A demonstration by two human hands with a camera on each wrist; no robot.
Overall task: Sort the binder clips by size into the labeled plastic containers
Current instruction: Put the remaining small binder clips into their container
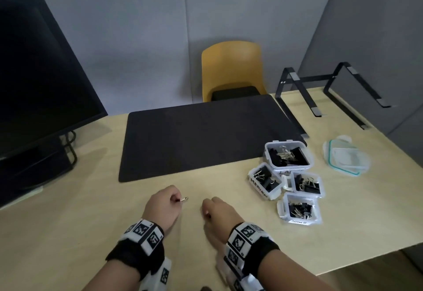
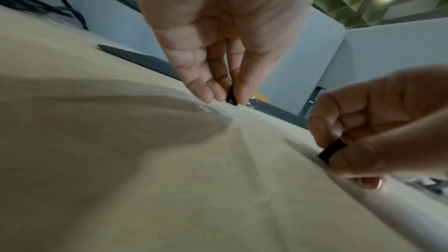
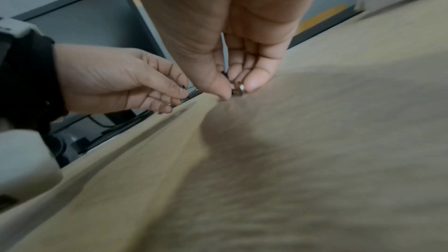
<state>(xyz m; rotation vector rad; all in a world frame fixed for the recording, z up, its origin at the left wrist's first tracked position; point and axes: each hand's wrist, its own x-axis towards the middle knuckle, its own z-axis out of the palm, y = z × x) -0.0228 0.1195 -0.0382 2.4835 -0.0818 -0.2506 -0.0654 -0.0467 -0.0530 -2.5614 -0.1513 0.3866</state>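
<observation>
Both hands rest low on the wooden table near its front. My left hand pinches a small black binder clip between thumb and fingers, its silver handle poking out to the right; the left wrist view shows the clip's black body touching the table. My right hand is curled, and its thumb and fingers pinch another small black clip down at the table, seen in the right wrist view with its silver handle. Several open containers hold sorted clips at the right: large, medium, small.
One more clip-filled container stands between the large and small ones. Loose lids lie at the far right. A black desk mat lies ahead, a monitor stands at the left, and a laptop stand and a yellow chair are behind.
</observation>
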